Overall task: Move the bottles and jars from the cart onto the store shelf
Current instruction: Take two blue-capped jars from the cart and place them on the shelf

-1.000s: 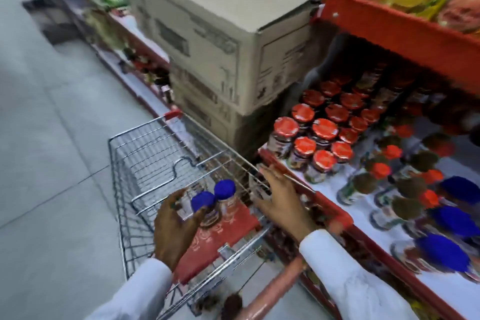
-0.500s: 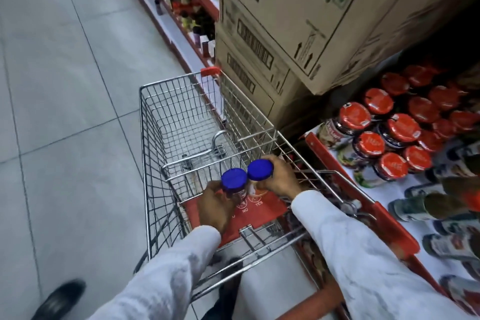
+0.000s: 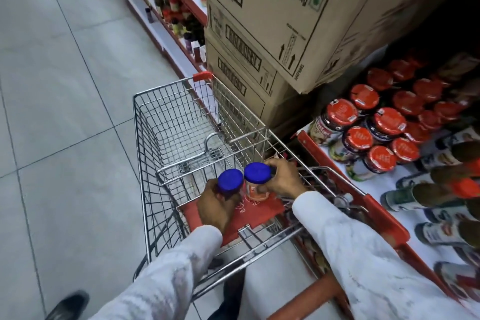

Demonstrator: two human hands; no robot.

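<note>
The silver wire shopping cart (image 3: 166, 122) stands beside the white store shelf with its red front edge (image 3: 384, 215). Its deep basket looks empty; only two jars show, upright and touching on the red fold-down seat flap (image 3: 262, 212) near the handle. The left hand (image 3: 215, 205) is wrapped around the blue-lidded jar on the left (image 3: 230, 181), and the right hand (image 3: 284, 179) clasps the blue-lidded jar with the orange label (image 3: 257, 173). Neither has left the seat. The shelf already carries rows of red-lidded glass jars (image 3: 371, 135) and bottles lying nearer the camera. Judging by this, the job is nearly done: these two appear to be the last items, with lifting and shelving them remaining.
</note>
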